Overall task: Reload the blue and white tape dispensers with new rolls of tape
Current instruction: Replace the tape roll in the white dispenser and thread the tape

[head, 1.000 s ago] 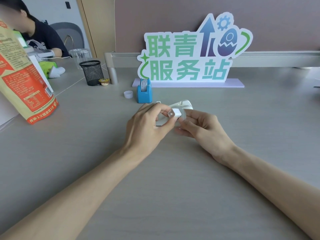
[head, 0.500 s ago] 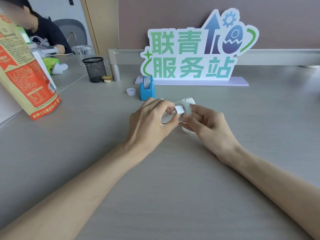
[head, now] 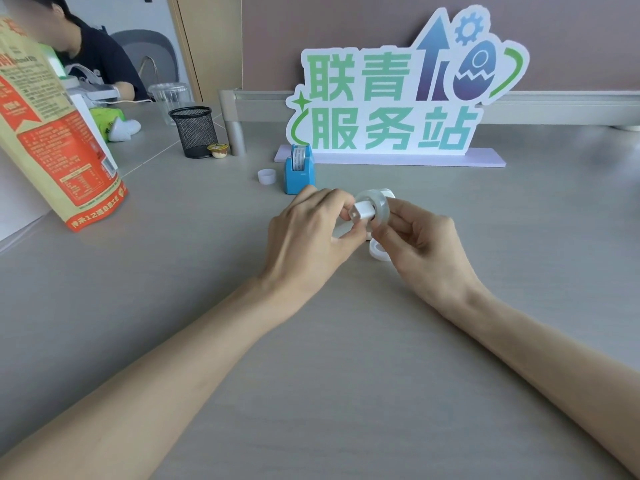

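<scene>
Left hand (head: pixel 308 233) grip clamps small white plastic spindle (head: pixel 360 213); right hand (head: pixel 420 244) grip clamps clear round tape roll (head: pixel 375 202). Align core squarely before seating.

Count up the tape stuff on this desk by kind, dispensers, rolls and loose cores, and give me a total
Tape dispensers: 2, the blue dispenser and the white dispenser, mostly hidden behind the hands
Tape rolls: 2, one in the blue dispenser, one clear roll being held
Loose cores: 2, and
Total: 6
</scene>
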`<action>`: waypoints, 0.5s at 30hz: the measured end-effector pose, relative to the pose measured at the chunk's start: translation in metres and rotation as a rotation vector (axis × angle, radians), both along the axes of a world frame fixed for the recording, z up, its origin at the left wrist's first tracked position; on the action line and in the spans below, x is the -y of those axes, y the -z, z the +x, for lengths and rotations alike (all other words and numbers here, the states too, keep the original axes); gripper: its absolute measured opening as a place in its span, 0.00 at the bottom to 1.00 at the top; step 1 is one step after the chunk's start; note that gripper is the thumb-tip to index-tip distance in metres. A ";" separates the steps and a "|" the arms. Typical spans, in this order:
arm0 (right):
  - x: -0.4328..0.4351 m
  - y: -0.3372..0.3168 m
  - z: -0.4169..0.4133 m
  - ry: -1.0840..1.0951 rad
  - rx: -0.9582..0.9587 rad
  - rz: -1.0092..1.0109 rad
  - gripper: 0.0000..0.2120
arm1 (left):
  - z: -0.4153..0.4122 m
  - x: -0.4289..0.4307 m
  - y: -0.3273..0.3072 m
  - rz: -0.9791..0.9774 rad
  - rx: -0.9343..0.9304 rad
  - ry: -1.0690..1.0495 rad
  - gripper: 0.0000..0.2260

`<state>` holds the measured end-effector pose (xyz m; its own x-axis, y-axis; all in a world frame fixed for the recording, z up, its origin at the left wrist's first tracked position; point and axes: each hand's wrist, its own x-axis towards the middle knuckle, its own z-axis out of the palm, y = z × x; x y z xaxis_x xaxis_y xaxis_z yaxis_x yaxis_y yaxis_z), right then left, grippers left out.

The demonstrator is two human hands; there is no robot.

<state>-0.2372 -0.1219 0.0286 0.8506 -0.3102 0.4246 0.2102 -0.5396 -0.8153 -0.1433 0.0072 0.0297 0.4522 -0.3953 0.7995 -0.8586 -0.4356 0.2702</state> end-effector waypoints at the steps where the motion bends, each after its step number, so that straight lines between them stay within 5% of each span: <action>1: 0.001 0.001 0.001 0.017 0.008 -0.019 0.08 | 0.000 0.001 0.000 -0.001 -0.014 0.001 0.11; 15: 0.003 0.006 0.006 0.039 0.021 -0.100 0.08 | 0.005 0.003 0.001 -0.023 -0.284 0.099 0.06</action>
